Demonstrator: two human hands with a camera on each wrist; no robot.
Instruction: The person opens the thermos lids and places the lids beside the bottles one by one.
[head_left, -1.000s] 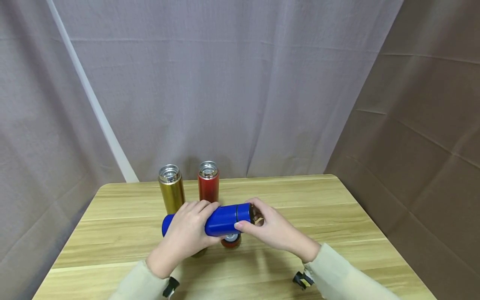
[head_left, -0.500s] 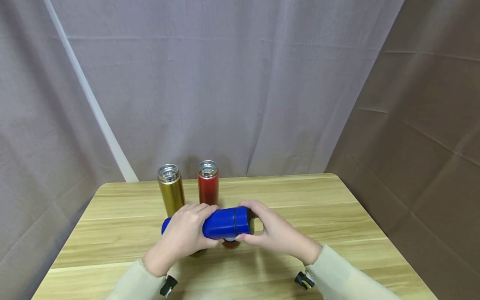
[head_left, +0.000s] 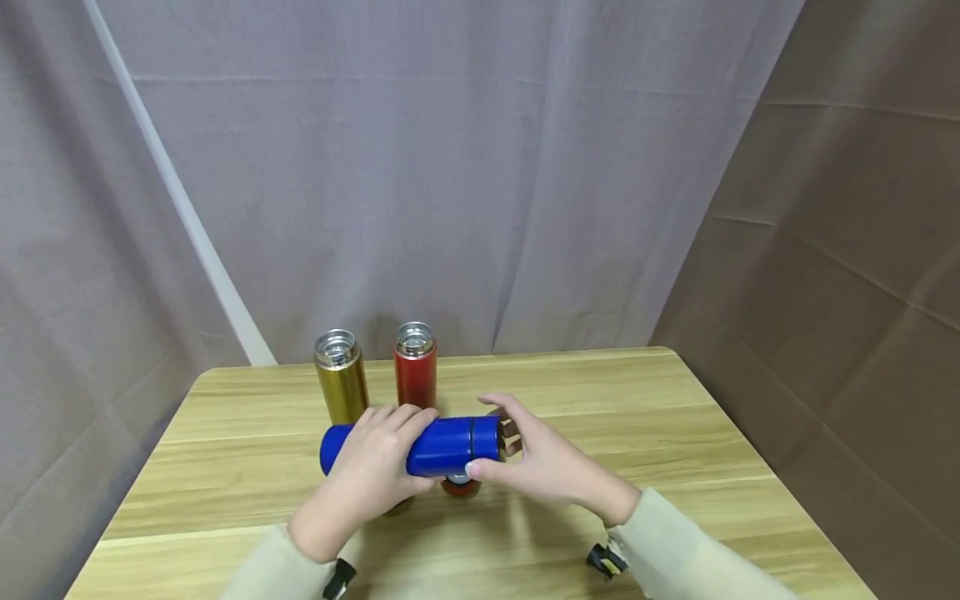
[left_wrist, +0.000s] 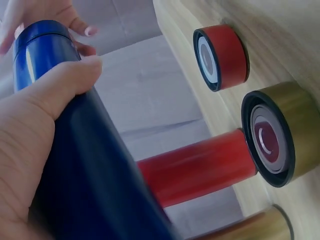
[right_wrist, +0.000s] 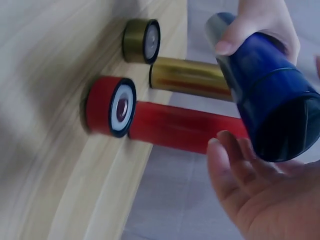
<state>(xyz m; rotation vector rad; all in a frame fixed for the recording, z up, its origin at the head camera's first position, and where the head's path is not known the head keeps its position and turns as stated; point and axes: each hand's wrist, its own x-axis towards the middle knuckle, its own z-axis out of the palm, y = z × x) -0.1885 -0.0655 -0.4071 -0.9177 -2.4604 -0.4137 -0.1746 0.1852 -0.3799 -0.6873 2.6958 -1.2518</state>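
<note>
A blue vacuum flask (head_left: 442, 447) lies nearly level above the table, its cap (head_left: 487, 437) on the right end. My left hand (head_left: 375, 454) grips the flask's body, with the thumb along its near side. My right hand (head_left: 547, 458) is at the cap, thumb by its lower edge and index finger lifted off it. In the right wrist view the right fingers (right_wrist: 232, 160) are spread loosely beside the cap, not wrapped round it. Behind the hands stand an uncapped gold flask (head_left: 345, 392) and an uncapped red flask (head_left: 416, 375).
A red cap (left_wrist: 230, 55) and a gold cap (left_wrist: 300, 130) rest on the wooden table (head_left: 675, 500), their inner sides facing up, below the blue flask. Grey curtains (head_left: 450, 208) hang behind the table and a brown one (head_left: 847, 292) at its right.
My right hand shifts round the cap, and its index finger has now lifted away from it. My left hand keeps the blue flask at almost the same place.
</note>
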